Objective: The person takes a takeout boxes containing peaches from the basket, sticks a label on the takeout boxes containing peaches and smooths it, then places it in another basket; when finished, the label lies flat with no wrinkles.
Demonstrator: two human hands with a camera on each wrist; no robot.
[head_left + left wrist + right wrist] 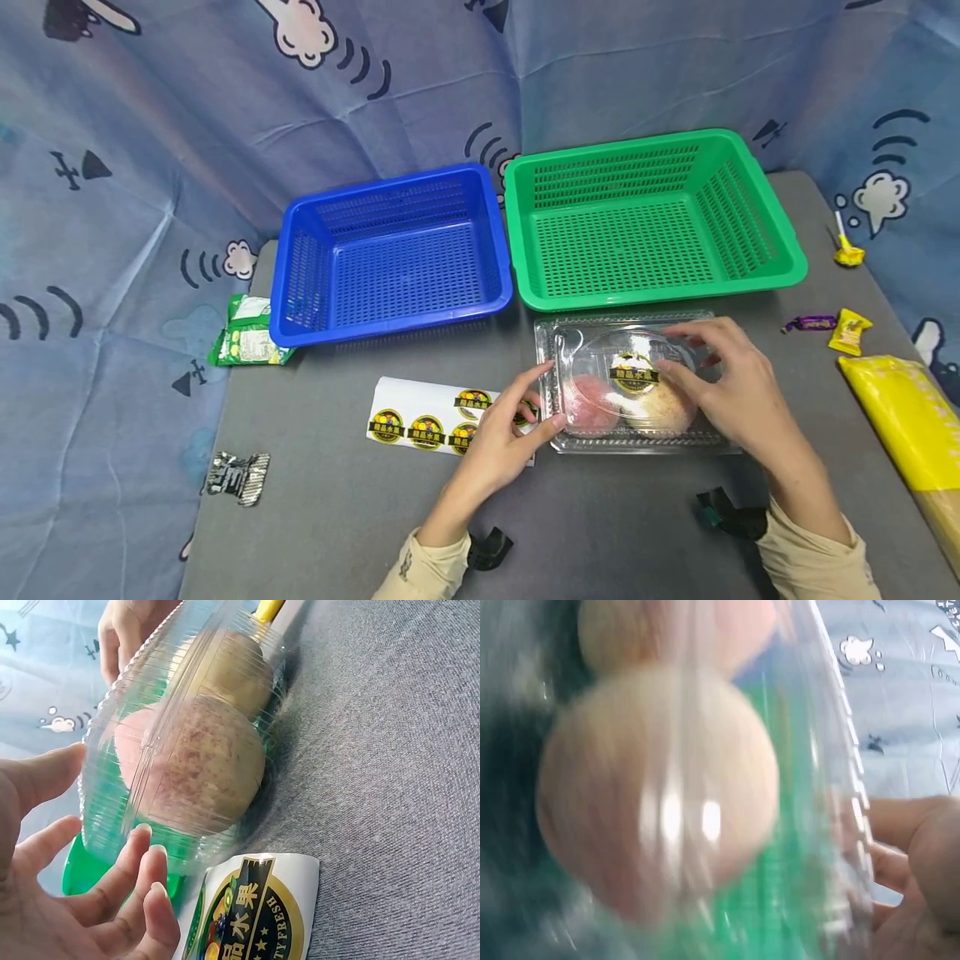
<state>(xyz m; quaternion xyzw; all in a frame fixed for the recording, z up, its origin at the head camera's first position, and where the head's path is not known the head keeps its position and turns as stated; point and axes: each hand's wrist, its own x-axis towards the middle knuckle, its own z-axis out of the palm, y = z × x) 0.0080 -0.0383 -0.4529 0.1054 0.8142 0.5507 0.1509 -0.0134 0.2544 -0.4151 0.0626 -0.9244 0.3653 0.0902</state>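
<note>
Your clear clamshell box (637,383) sits on the grey surface (360,517) toward its near edge, just in front of the green basket (652,217), with two round fruits (202,761) inside and a gold-and-black sticker (633,373) already on the lid. By the look of it you are at the sealing-and-labelling step: your right hand (731,387) lies over the lid's right side with the fingers spread and relaxed, pressing rather than gripping, while your left hand (502,433) has its fingertips at the box's left edge, fingers loose and closed on nothing. A sound next move would be a firm grip on both ends of the box so the lid stays down when you lift it. The sticker sheet (427,417) lies just beside the left edge of the box, partly under your left hand, so it may drag along. The blue basket (390,250) stands beside the green one toward the far edge; a green packet (247,333) lies at the left edge, and sweets (847,329) and a yellow bag (911,417) along the right edge
</note>
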